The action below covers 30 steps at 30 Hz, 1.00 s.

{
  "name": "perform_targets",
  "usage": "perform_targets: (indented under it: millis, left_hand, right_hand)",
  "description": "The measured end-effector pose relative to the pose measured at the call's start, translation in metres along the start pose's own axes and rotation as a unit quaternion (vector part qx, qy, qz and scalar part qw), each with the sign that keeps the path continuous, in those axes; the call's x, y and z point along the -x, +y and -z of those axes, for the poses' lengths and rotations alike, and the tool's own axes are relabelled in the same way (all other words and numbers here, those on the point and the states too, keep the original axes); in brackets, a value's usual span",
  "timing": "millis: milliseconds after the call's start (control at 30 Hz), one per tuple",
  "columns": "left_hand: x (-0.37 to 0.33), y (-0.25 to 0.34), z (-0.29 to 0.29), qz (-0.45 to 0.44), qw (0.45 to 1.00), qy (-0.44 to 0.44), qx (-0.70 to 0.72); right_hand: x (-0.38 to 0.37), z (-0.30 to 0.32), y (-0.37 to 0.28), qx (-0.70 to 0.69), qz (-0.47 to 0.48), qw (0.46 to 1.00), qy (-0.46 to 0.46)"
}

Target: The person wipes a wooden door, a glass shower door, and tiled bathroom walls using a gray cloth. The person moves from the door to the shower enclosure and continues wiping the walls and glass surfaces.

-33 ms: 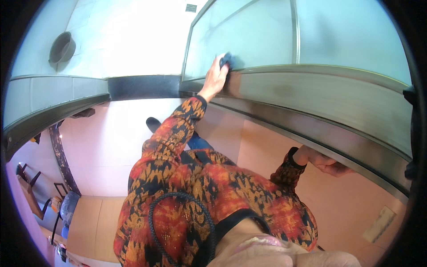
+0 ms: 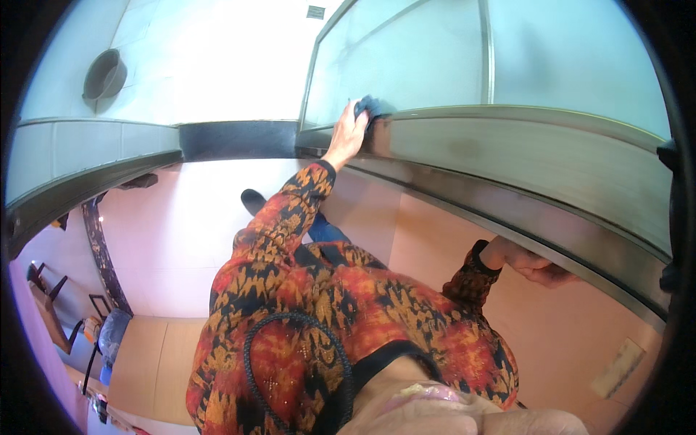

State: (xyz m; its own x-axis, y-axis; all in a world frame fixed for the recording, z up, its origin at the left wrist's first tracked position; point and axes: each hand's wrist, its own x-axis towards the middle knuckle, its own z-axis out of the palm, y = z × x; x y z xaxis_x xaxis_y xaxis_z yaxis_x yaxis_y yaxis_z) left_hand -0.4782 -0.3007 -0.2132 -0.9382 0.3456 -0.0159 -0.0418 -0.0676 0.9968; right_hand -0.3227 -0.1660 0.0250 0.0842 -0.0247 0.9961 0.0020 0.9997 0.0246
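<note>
My left hand (image 2: 349, 133) is closed around a bunched dark blue cloth (image 2: 367, 109). It presses the cloth against the metal frame (image 2: 507, 141) of a frosted glass door, where the frame meets the glass panel (image 2: 406, 65). Farther right, my right hand (image 2: 533, 264) has its fingers curled at the near edge of the same frame, seemingly gripping it. Some of its fingertips are hidden by the frame. Both arms wear orange, red and black patterned sleeves.
A grey bucket (image 2: 106, 75) stands on the white tiled floor at the far left. Across the doorway runs a dark sill (image 2: 235, 140). A low tiled wall (image 2: 87, 152) is on the left, with chairs (image 2: 47, 304) behind it. Beneath me is my shoe (image 2: 252, 201).
My left hand and the cloth have shifted slightly down along the frame. The right hand stays where it was.
</note>
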Motion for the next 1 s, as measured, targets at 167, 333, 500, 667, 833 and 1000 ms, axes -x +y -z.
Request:
perform_targets:
  millis: [167, 333, 500, 667, 833, 1000]
  left_hand:
    - [0.065, -0.043, 0.033, 0.134, 0.990, 0.030, -0.012]
    - [0.103, -0.034, 0.079, 0.231, 0.965, 0.035, 0.119]
    - [0.099, 0.009, 0.108, 0.242, 0.937, 0.055, 0.246]
    - [0.090, 0.052, 0.098, 0.132, 0.936, 0.048, 0.324]
    - [0.084, 0.059, 0.110, 0.167, 0.901, 0.075, 0.393]
    - [0.079, 0.057, 0.132, 0.126, 0.956, 0.049, 0.260]
  right_hand:
    - [-0.009, -0.008, -0.008, 0.000, -0.052, 0.999, -0.014]
    - [-0.011, -0.002, -0.055, -0.103, 0.013, 0.994, -0.017]
    - [0.045, -0.030, -0.118, -0.415, -0.099, 0.843, -0.327]
    - [0.120, -0.068, -0.145, -0.353, -0.250, 0.661, -0.612]
    - [0.166, -0.092, -0.153, -0.400, -0.206, 0.656, -0.606]
    - [0.204, -0.125, -0.159, -0.445, -0.398, 0.511, -0.618]
